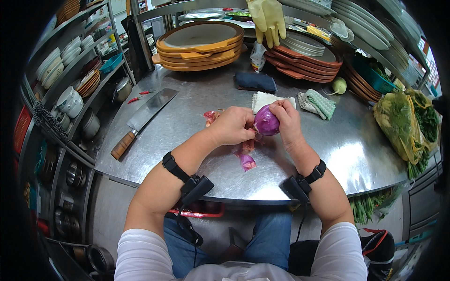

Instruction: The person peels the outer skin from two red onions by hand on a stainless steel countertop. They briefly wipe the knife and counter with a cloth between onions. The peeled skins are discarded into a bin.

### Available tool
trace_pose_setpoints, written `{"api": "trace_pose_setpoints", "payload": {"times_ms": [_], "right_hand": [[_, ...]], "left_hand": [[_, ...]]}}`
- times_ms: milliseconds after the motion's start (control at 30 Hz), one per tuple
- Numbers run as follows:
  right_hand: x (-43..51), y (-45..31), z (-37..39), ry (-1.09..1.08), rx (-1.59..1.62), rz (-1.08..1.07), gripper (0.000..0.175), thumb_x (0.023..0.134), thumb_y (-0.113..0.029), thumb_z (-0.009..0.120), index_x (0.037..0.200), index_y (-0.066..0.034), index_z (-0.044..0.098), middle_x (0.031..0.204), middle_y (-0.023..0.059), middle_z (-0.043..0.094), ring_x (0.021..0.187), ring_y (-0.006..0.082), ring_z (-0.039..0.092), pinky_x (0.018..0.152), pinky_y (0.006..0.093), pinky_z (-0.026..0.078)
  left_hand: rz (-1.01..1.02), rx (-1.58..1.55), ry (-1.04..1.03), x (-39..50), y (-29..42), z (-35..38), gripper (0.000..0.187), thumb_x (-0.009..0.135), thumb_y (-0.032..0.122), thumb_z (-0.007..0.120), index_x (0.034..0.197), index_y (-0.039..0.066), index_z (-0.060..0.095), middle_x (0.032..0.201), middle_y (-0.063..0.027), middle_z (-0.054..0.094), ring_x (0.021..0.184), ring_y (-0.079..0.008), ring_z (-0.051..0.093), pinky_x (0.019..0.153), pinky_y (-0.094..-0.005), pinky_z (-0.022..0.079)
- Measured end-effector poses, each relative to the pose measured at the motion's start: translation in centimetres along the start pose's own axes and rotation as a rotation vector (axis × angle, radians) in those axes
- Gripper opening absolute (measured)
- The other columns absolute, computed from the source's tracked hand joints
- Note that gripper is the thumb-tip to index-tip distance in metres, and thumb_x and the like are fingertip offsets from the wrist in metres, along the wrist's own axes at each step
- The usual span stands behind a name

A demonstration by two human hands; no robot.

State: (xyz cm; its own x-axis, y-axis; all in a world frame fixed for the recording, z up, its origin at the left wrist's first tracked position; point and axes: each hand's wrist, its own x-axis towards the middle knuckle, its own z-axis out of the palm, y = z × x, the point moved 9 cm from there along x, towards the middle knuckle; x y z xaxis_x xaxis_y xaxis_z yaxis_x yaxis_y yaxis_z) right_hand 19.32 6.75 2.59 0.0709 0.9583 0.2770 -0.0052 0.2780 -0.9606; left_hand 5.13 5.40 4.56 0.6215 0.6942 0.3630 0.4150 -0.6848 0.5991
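Note:
A purple-red onion is held above the steel table, in my right hand, whose fingers wrap its right side. My left hand touches the onion's left end, its thumb and fingertips pinching what looks like the dry skin there. Loose papery onion skins lie on the metal below my hands, and more skin shows behind my left wrist. A cleaver with a wooden handle rests on the left part of the table, its handle towards me. Two small red chillies lie beyond its blade.
Stacked orange trays and brown trays stand at the back. Nearer are a dark folded cloth, a white cloth, a green-white cloth and a pale round vegetable. Bagged greens sit at the right edge; rubber gloves hang above.

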Motion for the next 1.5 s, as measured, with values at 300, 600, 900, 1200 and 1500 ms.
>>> {"api": "trace_pose_setpoints", "payload": {"times_ms": [300, 600, 900, 1200, 1500], "right_hand": [[0.33, 0.52, -0.07, -0.014, -0.089, -0.022, 0.032, 0.083, -0.028, 0.069, 0.093, 0.0017, 0.06, 0.087, 0.007, 0.062, 0.081, 0.0136, 0.056, 0.076, 0.0267, 0.046], [0.34, 0.66, -0.09, -0.011, -0.087, -0.013, 0.033, 0.084, -0.028, 0.069, 0.093, 0.002, 0.06, 0.087, 0.0075, 0.062, 0.082, 0.0139, 0.056, 0.077, 0.0267, 0.046], [0.39, 0.61, -0.2, 0.004, -0.092, -0.018, 0.032, 0.083, -0.027, 0.069, 0.094, 0.0025, 0.06, 0.087, 0.0078, 0.062, 0.082, 0.0139, 0.056, 0.077, 0.0265, 0.046], [0.45, 0.39, -0.4, 0.017, -0.098, -0.044, 0.033, 0.083, -0.026, 0.069, 0.094, 0.0029, 0.06, 0.087, 0.0075, 0.062, 0.081, 0.0132, 0.056, 0.076, 0.0262, 0.047], [0.29, 0.23, -0.24, 0.011, -0.146, -0.045, 0.034, 0.083, -0.028, 0.07, 0.094, 0.0025, 0.06, 0.088, 0.0089, 0.064, 0.082, 0.015, 0.058, 0.077, 0.0276, 0.047]], "left_hand": [[0.015, 0.109, -0.002, -0.07, -0.06, 0.14, 0.018, 0.069, 0.013, 0.068, 0.079, -0.001, 0.066, 0.081, -0.0135, 0.061, 0.074, -0.0321, 0.062, 0.068, -0.0373, 0.05], [-0.003, 0.092, -0.011, -0.06, -0.21, 0.17, 0.019, 0.069, 0.013, 0.068, 0.08, -0.001, 0.066, 0.083, -0.0141, 0.062, 0.075, -0.0322, 0.062, 0.069, -0.0375, 0.05], [-0.012, 0.07, -0.017, -0.06, -0.27, 0.23, 0.02, 0.07, 0.013, 0.067, 0.084, -0.001, 0.068, 0.084, -0.0143, 0.062, 0.077, -0.0322, 0.063, 0.07, -0.0373, 0.05], [-0.021, 0.056, 0.008, -0.06, -0.38, 0.15, 0.023, 0.072, 0.014, 0.064, 0.089, 0.0, 0.068, 0.09, -0.0147, 0.063, 0.081, -0.0329, 0.063, 0.075, -0.0372, 0.051], [0.023, 0.134, 0.011, 0.08, -0.36, 0.13, 0.035, 0.07, 0.014, 0.067, 0.101, -0.001, 0.062, 0.099, -0.0169, 0.058, 0.091, -0.0341, 0.062, 0.081, -0.0372, 0.051]]}}
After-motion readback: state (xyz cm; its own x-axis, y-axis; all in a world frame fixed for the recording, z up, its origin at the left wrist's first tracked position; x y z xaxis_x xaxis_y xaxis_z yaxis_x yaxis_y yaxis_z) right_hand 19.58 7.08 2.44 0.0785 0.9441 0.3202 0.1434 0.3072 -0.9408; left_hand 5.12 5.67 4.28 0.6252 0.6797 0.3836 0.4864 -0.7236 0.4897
